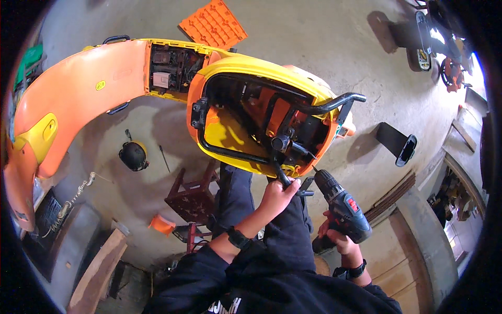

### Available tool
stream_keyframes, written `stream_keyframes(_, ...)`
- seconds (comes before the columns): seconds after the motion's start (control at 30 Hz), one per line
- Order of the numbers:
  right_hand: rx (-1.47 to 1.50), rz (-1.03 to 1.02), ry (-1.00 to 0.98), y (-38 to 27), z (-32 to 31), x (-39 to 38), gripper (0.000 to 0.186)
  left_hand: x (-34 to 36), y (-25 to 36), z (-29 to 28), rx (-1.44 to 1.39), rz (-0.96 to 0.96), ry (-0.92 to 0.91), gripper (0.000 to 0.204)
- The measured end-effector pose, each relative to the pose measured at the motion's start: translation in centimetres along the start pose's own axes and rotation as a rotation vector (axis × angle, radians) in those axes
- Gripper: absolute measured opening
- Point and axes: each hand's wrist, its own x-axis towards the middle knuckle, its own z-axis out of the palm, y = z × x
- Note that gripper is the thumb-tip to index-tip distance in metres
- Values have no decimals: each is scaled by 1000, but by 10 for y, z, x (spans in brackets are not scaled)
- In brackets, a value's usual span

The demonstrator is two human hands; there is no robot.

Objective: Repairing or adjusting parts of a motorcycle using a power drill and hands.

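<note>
In front of me stands a yellow and orange vehicle body [251, 64] with an open cockpit and a black tubular frame. My left hand [278, 199] is wrapped round the lower end of a black bent handlebar [281, 175] at the cockpit's near right edge. A black and grey cordless drill [342, 203] is gripped in my right hand [338, 235]. Its chuck points up and left toward the yellow rim, close to my left hand, with a thin bit at the tip. Whether the bit touches anything, I cannot tell.
A long orange seat [86, 86] extends left, beside an open bay of wiring [172, 70]. On the floor are an orange ribbed panel [213, 25], a black cover [396, 143], a dark round part [133, 156], a screwdriver [164, 158] and a brown wooden stool [192, 196].
</note>
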Motion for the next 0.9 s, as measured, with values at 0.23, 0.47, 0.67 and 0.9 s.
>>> stream_keyframes(0.23, -55, 10, -4, 2, -8, -1, 56, 4, -3, -4, 119, -101, -30, 39)
stream_keyframes(0.47, 52, -59, -66, 9, -21, -5, 49, 0, 11, -26, -35, -56, -101, 29)
stream_keyframes(0.67, 187, -13, -43, 26, -35, -9, 51, 0, 19, -22, -79, -135, -114, 24)
stream_keyframes(0.9, 51, -63, 9, 63, -57, -15, 47, -1, 27, -6, 0, -189, 8, 24)
